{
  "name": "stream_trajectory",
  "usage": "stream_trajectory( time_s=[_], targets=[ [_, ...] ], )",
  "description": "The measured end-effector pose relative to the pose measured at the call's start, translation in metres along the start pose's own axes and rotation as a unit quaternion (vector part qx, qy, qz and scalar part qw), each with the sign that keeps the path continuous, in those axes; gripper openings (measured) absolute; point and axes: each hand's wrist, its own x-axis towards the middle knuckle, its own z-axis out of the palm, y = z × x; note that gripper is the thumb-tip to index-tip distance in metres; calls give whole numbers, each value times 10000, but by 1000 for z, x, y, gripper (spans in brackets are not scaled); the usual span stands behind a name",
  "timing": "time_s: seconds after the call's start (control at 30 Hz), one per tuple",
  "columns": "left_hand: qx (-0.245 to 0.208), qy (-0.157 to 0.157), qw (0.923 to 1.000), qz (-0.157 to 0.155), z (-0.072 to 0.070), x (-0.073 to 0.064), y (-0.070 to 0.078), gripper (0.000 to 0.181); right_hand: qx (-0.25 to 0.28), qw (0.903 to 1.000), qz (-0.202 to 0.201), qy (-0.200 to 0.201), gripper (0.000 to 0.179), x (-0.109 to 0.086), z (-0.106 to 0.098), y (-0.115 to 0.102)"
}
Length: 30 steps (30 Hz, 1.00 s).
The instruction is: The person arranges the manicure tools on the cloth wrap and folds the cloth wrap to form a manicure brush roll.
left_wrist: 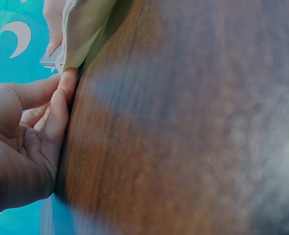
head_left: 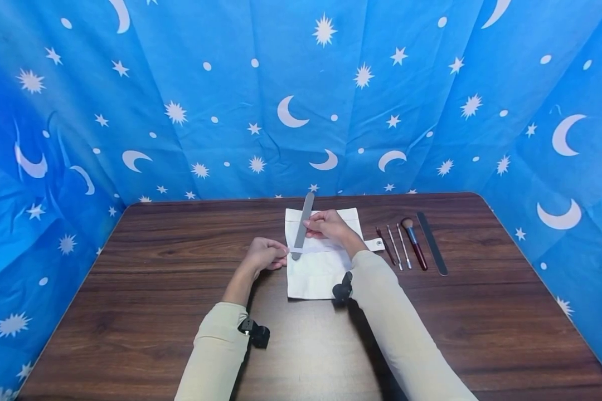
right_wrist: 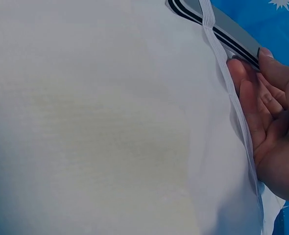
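A white cloth pouch lies unfolded on the table, with a white elastic band running across it. Between the thumb and fingers of my right hand is a grey nail file, slanting over the pouch. Its lower end passes under the band near the pouch's left side, and the tip shows beyond it. My left hand pinches the pouch's left edge beside that end of the band. In the left wrist view, thumb and fingertips grip the cloth.
Right of the pouch, past its snap strap, lie a thin dark red stick, two slim metal tools, a makeup brush and a dark nail file. A blue star-patterned curtain surrounds the wooden table.
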Motion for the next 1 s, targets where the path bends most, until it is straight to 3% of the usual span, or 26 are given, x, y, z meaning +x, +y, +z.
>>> stream_trajectory(
  time_s=[0.23, 0.5, 0.7, 0.83, 1.0],
  targets=[
    [-24, -23, 10000, 80, -1, -4, 2, 13, -430, 9984, 80, -360, 26, 0, -4, 0],
    [21, 99, 9999, 45, 1, -4, 2, 14, -1191, 9885, 31, -928, 17, 1, -9, -3],
    [47, 137, 9998, 97, 3, -3, 2, 16, -1122, 9873, -27, -1126, 23, 2, -9, -3],
    [-4, 123, 9998, 135, 2, -1, 1, 16, -805, 9904, -135, -1120, 38, 3, -7, -2],
    [23, 73, 9999, 77, 2, 0, -1, 17, -531, 9936, -192, -980, 37, 4, -7, 0]
  ],
)
